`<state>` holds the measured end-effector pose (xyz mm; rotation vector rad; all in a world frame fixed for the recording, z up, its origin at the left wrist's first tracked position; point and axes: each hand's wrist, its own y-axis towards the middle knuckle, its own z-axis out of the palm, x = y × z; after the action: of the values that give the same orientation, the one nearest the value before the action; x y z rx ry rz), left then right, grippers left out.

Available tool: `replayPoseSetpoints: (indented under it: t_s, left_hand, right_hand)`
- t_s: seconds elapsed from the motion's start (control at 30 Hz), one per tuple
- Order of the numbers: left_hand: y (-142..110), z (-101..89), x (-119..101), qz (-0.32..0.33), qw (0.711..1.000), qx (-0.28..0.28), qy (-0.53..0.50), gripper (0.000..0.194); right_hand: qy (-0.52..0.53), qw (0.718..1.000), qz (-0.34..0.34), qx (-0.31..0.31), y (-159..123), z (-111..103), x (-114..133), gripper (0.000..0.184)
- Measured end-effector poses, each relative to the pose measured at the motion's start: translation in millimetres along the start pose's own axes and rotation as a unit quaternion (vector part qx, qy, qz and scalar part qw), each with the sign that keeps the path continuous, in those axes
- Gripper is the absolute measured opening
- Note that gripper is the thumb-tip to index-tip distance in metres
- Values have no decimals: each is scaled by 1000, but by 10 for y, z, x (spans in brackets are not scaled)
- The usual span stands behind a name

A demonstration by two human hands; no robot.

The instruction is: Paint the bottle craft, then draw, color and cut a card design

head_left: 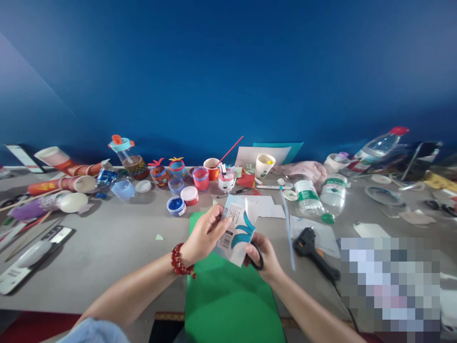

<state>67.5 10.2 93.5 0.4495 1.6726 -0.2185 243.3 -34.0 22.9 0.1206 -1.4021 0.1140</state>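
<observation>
My left hand, with a red bead bracelet at the wrist, pinches a piece of printed card. The card bears small text, a barcode and teal leaf-like shapes. My right hand has its fingers in the black handle of a pair of scissors, at the card's lower right edge. The blades are mostly hidden behind the card, so how far apart they stand is unclear. Beneath both hands lies a green sheet, reaching over the table's front edge.
A black glue gun lies right of my right hand. Opened blue paint and a white lid stand behind the left hand. Plastic bottles, decorated cups and a tumbler line the back. A phone lies left.
</observation>
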Motion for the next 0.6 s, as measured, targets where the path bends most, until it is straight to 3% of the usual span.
replayPoseSetpoints:
  t_s: [0.3, 0.6]
  left_hand:
    - [42, 25, 15, -1, 1000, -9, -10, 25]
    - [181, 15, 274, 8, 1000, -26, 1, 27]
  right_hand:
    - [-4, 1000, -4, -18, -10, 27, -14, 63]
    - [-57, 995, 28, -75, 71, 25, -141, 65]
